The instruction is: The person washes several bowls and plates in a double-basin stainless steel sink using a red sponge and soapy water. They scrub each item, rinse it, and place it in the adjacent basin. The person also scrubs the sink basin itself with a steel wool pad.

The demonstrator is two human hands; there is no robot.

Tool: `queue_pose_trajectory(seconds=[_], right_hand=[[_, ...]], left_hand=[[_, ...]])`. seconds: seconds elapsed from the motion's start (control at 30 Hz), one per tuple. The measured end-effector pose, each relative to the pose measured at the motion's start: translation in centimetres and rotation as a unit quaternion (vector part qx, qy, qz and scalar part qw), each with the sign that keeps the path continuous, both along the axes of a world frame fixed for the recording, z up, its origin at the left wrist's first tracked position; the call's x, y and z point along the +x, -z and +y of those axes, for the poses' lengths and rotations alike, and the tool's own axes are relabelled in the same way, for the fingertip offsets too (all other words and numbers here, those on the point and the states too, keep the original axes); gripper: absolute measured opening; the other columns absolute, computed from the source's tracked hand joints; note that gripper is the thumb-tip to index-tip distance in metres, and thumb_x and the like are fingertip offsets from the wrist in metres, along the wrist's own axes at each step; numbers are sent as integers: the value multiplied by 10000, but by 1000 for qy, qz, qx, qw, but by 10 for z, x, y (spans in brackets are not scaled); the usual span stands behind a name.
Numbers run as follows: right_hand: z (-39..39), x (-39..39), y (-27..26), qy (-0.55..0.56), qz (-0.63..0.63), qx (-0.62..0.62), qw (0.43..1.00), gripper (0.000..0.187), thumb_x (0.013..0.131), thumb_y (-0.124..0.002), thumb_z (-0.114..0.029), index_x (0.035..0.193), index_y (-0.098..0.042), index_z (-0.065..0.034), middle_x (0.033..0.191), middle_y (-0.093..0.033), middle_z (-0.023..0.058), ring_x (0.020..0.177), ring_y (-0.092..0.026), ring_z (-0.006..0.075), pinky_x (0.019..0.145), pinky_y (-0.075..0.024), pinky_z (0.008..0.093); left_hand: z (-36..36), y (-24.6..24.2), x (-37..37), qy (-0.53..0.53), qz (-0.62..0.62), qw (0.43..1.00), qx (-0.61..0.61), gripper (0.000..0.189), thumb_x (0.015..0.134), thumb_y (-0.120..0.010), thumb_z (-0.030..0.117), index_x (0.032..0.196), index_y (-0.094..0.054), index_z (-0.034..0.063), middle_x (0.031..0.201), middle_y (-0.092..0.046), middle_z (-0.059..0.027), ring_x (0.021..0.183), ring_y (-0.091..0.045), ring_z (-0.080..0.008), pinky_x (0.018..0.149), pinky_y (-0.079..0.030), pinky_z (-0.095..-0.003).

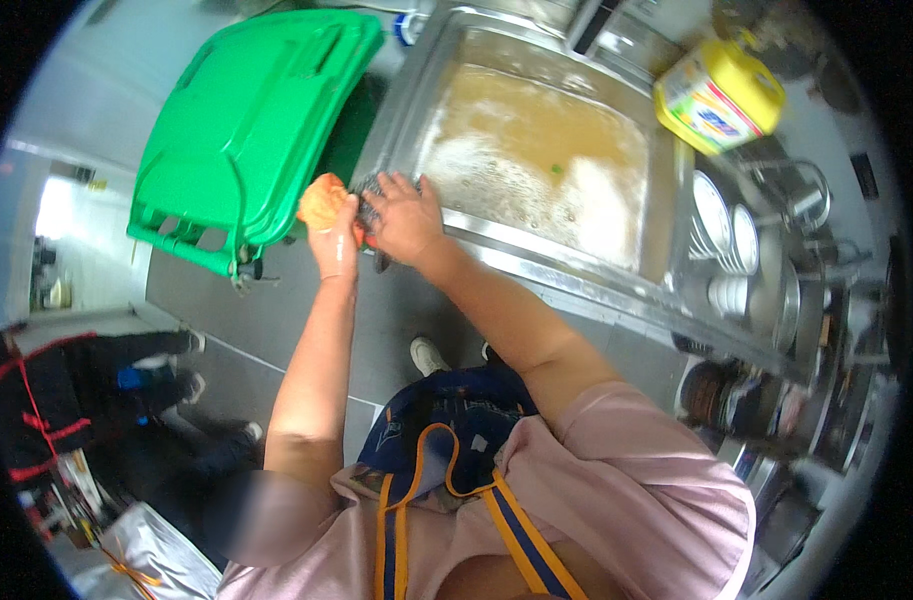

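Note:
My left hand (pixel 336 232) grips an orange cloth or sponge (pixel 323 201) beside the sink's left edge. My right hand (pixel 407 217) lies with its fingers spread over a dark grey mesh-like scouring pad (pixel 366 187), at the near left corner of the stainless steel sink (pixel 554 244). Something red shows between the two hands; most of it is hidden. Cloudy, yellowish water (pixel 531 120) with white foam stands in the sink, and a small green bit floats in it.
A green wheeled bin (pixel 254 112) with its lid adjoins the sink on the left. Right of the sink are a yellow detergent jug (pixel 719 97), stacked white bowls (pixel 711 214) and a metal rack. Another person in dark clothes (pixel 126 405) is at the lower left.

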State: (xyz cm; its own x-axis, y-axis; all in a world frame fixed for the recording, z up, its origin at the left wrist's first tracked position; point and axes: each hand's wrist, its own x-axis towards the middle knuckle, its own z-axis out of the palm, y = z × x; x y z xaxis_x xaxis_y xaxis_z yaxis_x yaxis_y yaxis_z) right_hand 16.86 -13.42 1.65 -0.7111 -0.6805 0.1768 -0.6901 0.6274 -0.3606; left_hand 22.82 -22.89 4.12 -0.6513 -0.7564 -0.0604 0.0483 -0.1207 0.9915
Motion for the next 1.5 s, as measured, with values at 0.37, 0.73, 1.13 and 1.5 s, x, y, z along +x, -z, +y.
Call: queue_pose_trajectory(seconds=[0.37,0.73,1.13,1.5], right_hand=[[238,1,-6,28,-4,-49,998,395,640,-617,-118,1028,-656,-178,1234,-526,69,1182,-440,266,946,-325,451],[404,-20,-21,16,-5,69,997,378,664,-605,-156,1040,-643,-177,1234,-510,64,1166,-434,269,944,-328,425],[320,-166,88,147,-121,376,907,525,774,-582,-300,1282,-465,-238,1322,-454,69,1264,-350,243,1010,-318,430],[327,-326,27,66,-29,534,842,355,764,-571,-369,1101,-613,-267,1115,-613,16,1108,-497,212,919,-353,407]], left_hand=[[-16,53,-40,53,-268,923,-270,529,669,-717,379,1089,-596,82,1056,-576,-125,916,-594,-233,855,-434,-371],[20,43,-67,-6,-457,738,-497,760,645,-680,507,1260,-455,121,1273,-456,-152,1135,-478,-304,945,-381,-406],[30,40,-72,-81,-410,755,-505,643,616,-762,337,1126,-547,11,1081,-599,-176,1000,-582,-292,917,-436,-357],[20,51,-67,-44,-381,786,-485,736,631,-734,470,1160,-502,14,1141,-539,-155,1063,-512,-321,929,-373,-418]])
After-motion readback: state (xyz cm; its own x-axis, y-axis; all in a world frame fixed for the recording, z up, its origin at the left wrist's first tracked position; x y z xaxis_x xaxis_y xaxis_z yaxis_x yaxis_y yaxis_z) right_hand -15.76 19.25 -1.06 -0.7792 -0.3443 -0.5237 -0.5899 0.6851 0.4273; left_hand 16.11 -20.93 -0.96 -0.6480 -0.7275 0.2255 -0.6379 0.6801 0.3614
